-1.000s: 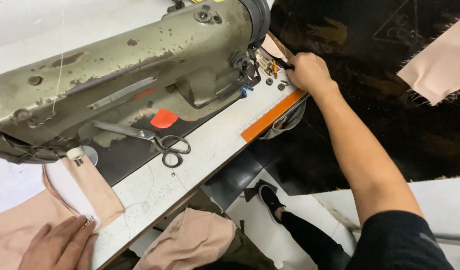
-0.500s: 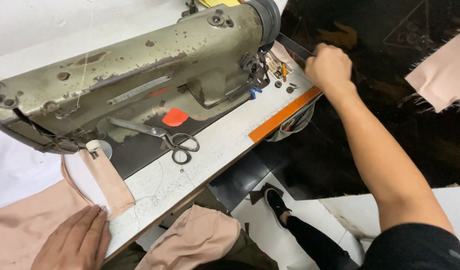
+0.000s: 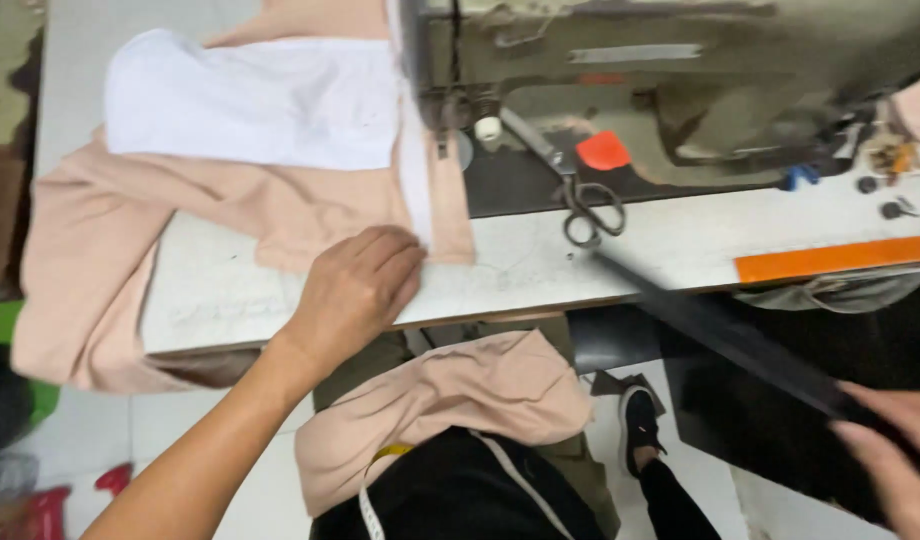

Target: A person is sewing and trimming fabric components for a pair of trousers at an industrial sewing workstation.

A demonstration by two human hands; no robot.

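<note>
Pressing pink fabric [image 3: 280,215]: left hand [image 3: 355,290], fingers together; right hand [image 3: 895,455] clamped on black strip [image 3: 720,335] (blurred).

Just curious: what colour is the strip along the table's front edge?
Orange strip, seen in the head view.

Bare forearms, no sleeves; black top [image 3: 460,490], black trousers, black shoe [image 3: 640,420] (white sole), 1 visible.

The white desk [image 3: 680,250] carries a sewing machine [image 3: 680,70]; scissors [image 3: 585,200] before it, pink fabric [image 3: 230,215] to its left.
</note>
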